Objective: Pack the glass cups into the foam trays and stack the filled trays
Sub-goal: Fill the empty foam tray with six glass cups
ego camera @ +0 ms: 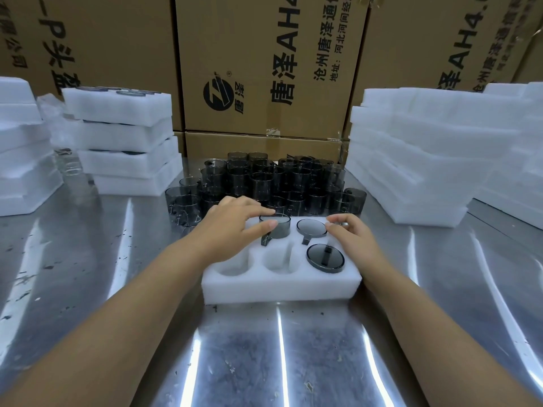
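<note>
A white foam tray (279, 284) with six round pockets lies on the steel table in front of me. My left hand (232, 223) grips a smoky grey glass cup (279, 229) that stands half sunk in the back middle pocket. My right hand (351, 235) touches the rim of a second cup (311, 226) seated in the back right pocket. A third cup (325, 257) sits in the front right pocket. The front left and front middle pockets hold nothing. The back left pocket is hidden under my left hand.
Several loose grey cups (264, 180) crowd the table behind the tray. A stack of filled foam trays (126, 142) stands at the back left, more foam (20, 148) at the far left, and stacked foam trays (426, 154) at the right. Cardboard boxes (264, 69) wall the back.
</note>
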